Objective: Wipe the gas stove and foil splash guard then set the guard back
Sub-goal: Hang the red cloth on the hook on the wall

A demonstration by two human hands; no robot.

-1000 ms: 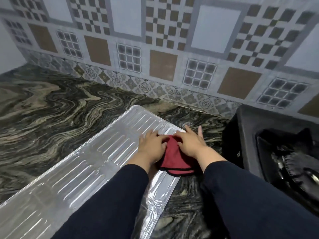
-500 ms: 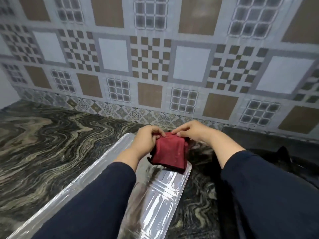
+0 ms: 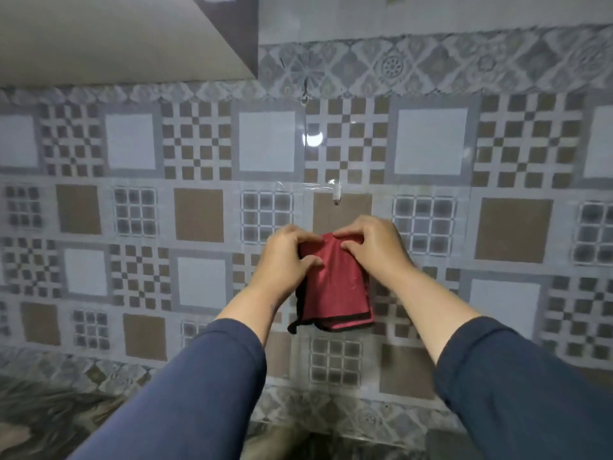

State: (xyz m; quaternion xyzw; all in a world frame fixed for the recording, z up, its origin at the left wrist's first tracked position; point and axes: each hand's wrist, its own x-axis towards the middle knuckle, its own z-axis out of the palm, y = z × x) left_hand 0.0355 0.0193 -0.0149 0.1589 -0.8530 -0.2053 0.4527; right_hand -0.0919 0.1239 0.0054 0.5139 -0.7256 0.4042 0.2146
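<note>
Up against the tiled wall, both hands hold a red cloth raised off the counter. Left hand and right hand each pinch its top edge, fingers curled together and clamped on the fabric, thumbs pressing into the folds; the two hands nearly touch above the cloth. It hangs folded in layers, dark trim along its lower hem, a small loose tab dangling at the lower left corner. A small clear hook sits on the wall just above the hands, under a strip of shiny film; the cloth is near it, not on it. Neither the stove nor the foil splash guard shows in this view; a sliver of dark veined counter lies at the wall's foot, below and left of the cloth. Handling judgement: cloth is light, limp, non-slippery, no fragility; it sags wherever unsupported, so the top edge or a corner is the sensible hold. The guard, unseen here, would likely be thin and crease-prone, best taken by its edges.
</note>
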